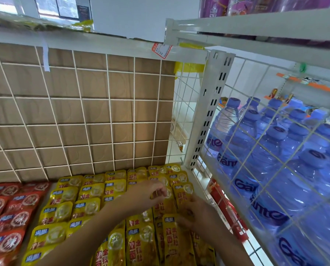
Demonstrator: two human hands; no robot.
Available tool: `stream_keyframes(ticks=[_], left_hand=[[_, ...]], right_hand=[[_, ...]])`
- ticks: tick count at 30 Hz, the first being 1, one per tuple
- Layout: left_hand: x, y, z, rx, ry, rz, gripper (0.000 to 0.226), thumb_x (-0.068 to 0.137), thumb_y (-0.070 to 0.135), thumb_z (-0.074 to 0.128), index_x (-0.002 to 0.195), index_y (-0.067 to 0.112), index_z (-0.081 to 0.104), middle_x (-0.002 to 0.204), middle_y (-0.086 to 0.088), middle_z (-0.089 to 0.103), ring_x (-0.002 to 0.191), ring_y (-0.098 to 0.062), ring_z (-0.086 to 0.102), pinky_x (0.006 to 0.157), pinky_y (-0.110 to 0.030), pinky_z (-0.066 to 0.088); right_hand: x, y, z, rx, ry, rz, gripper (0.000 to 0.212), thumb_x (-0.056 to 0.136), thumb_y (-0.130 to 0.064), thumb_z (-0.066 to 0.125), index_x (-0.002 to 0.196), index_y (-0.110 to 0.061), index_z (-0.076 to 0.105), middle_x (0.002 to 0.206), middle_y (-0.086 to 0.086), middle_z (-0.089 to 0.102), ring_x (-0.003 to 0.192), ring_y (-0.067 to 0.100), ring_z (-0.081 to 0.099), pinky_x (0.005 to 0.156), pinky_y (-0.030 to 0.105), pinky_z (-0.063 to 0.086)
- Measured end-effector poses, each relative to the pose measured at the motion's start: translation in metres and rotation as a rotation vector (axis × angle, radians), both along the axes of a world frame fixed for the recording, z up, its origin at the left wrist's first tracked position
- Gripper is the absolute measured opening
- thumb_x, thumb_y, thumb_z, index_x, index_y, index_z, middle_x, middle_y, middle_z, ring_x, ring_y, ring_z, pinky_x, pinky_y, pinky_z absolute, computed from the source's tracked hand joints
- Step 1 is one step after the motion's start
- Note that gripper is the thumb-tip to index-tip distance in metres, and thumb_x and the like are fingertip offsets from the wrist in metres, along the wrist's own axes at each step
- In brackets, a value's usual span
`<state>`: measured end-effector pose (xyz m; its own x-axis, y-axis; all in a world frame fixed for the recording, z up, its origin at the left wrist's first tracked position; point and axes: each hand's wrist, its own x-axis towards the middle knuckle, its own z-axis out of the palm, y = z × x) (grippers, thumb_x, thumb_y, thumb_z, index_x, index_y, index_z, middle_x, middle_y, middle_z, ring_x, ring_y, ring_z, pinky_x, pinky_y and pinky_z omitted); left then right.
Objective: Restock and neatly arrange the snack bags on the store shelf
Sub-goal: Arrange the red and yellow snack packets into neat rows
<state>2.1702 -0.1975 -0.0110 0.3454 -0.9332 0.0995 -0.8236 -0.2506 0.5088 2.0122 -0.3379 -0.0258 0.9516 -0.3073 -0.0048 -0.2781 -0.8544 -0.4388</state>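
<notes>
The left hand [150, 191] pinches the top of a yellow foil snack bag [163, 205] near the back right corner of the white shelf [203, 182]. The right hand [198, 214] grips a second yellow bag [172, 240] just in front. Red snack bags [10, 214] line the left edge. Blue water bottles [271, 150] stand beyond the right edge.

The white slotted post [210, 112] stands at the shelf's corner, and below and left of it lie rows of yellow snack bags [91, 191], with red snack bags [12, 208] farther left, all in front of a wire grid [83, 104] backed by brown cardboard [122, 89]. Near the post's foot the left hand [150, 192] pinches the top of a rear yellow bag [165, 206], while the right hand [200, 214], nearer the post, curls its fingers onto the top of a front yellow bag [171, 240]. Right of the post, blue water bottles [256, 150] stand behind a wire side panel [242, 131].
</notes>
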Motion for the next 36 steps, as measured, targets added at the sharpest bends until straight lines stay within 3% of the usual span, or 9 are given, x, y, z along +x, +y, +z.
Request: stream_keyframes(ticks=[3, 7, 9, 11, 17, 25, 32, 36], left_hand=[[-0.008, 0.005, -0.002, 0.031, -0.032, 0.008, 0.013, 0.092, 0.028, 0.053, 0.104, 0.024, 0.059, 0.106, 0.009, 0.058, 0.095, -0.004, 0.050, 0.084, -0.023, 0.041], [-0.018, 0.008, 0.000, 0.062, -0.065, 0.003, 0.018, 0.094, 0.023, 0.051, 0.109, 0.021, 0.059, 0.112, 0.006, 0.057, 0.102, -0.009, 0.051, 0.086, -0.025, 0.040], [-0.023, 0.008, 0.001, 0.092, -0.094, -0.006, 0.020, 0.094, 0.021, 0.049, 0.113, 0.019, 0.058, 0.116, 0.003, 0.055, 0.106, -0.012, 0.050, 0.082, -0.021, 0.035], [-0.029, 0.007, 0.001, 0.140, -0.140, -0.010, 0.023, 0.093, 0.026, 0.052, 0.114, 0.018, 0.057, 0.117, 0.002, 0.054, 0.107, -0.014, 0.050, 0.081, -0.021, 0.033], [-0.041, 0.002, -0.003, 0.365, -0.291, 0.016, 0.042, 0.083, 0.049, 0.059, 0.113, 0.021, 0.053, 0.117, 0.002, 0.053, 0.117, -0.016, 0.043, 0.104, -0.034, 0.024], [-0.043, -0.003, 0.001, 0.393, -0.251, 0.004, 0.038, 0.080, 0.046, 0.064, 0.106, 0.019, 0.055, 0.109, 0.002, 0.059, 0.111, -0.016, 0.046, 0.106, -0.036, 0.021], [-0.043, -0.006, 0.005, 0.424, -0.229, -0.006, 0.040, 0.081, 0.041, 0.065, 0.108, 0.014, 0.054, 0.110, -0.001, 0.059, 0.111, -0.018, 0.048, 0.105, -0.036, 0.022], [-0.043, -0.009, 0.006, 0.455, -0.244, -0.029, 0.038, 0.081, 0.039, 0.066, 0.106, 0.012, 0.059, 0.109, -0.003, 0.061, 0.106, -0.019, 0.052, 0.101, -0.036, 0.028]], right_hand=[[0.001, 0.002, 0.000, 0.087, -0.063, -0.028, 0.007, 0.081, -0.034, 0.066, 0.082, -0.029, 0.060, 0.083, -0.017, 0.045, 0.076, 0.001, 0.049, 0.062, 0.011, 0.033], [-0.003, 0.000, 0.006, 0.545, -0.163, -0.142, 0.024, 0.088, -0.008, 0.058, 0.071, -0.025, 0.055, 0.065, -0.009, 0.058, 0.062, 0.001, 0.054, 0.063, 0.021, 0.042], [-0.007, -0.002, 0.009, 0.633, -0.197, -0.221, 0.021, 0.090, -0.005, 0.054, 0.072, -0.016, 0.055, 0.060, -0.006, 0.057, 0.057, 0.002, 0.053, 0.058, 0.021, 0.041], [-0.011, -0.005, 0.009, 0.618, -0.236, -0.301, 0.022, 0.091, -0.006, 0.054, 0.071, -0.016, 0.054, 0.060, -0.005, 0.056, 0.055, 0.004, 0.051, 0.055, 0.023, 0.038], [-0.026, -0.015, -0.001, 0.600, -0.261, -0.414, 0.021, 0.089, -0.006, 0.057, 0.071, -0.016, 0.055, 0.055, -0.010, 0.059, 0.054, 0.007, 0.051, 0.057, 0.027, 0.036], [-0.034, -0.014, -0.004, 0.544, -0.281, -0.424, 0.021, 0.089, -0.006, 0.058, 0.071, -0.017, 0.057, 0.057, -0.005, 0.057, 0.054, 0.008, 0.051, 0.058, 0.028, 0.036], [-0.034, -0.011, 0.003, 0.525, -0.277, -0.395, 0.018, 0.090, -0.006, 0.056, 0.073, -0.012, 0.057, 0.059, -0.004, 0.059, 0.053, -0.002, 0.053, 0.057, 0.023, 0.037], [-0.034, -0.012, 0.003, 0.537, -0.264, -0.390, 0.019, 0.089, -0.004, 0.056, 0.073, -0.012, 0.056, 0.056, -0.006, 0.060, 0.051, 0.000, 0.051, 0.058, 0.026, 0.039]])
